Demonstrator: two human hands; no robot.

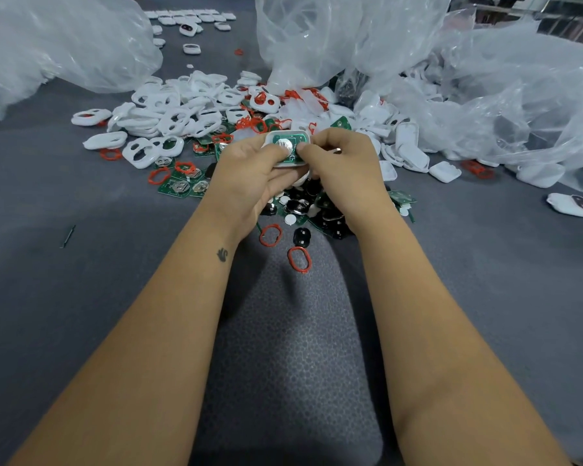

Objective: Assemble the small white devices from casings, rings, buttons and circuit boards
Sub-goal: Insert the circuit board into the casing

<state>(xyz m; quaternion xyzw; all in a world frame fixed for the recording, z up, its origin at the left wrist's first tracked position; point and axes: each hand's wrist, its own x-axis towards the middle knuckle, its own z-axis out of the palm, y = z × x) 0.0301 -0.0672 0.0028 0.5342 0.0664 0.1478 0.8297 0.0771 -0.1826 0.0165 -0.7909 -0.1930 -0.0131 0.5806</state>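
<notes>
A grey, pebbled table (81,297) is carrying everything, and crinkled clear plastic bags (350,38) are slumping open at its far side, seemingly so the parts can spill within reach. White glossy casings (169,112) with oval cut-outs are lying heaped to the left, plain smooth lids (414,153) to the right. Nearer, flat green circuit boards (179,188), black buttons (302,237) and thin, floppy-looking red rings (270,235) are scattering toward the person. Above the pile, the left hand (249,173) and right hand (340,163) are gripping one small white device (287,148) from both sides, fingers curled round its edges, thumbs pressing on the green board, probably seating it in the shell.
</notes>
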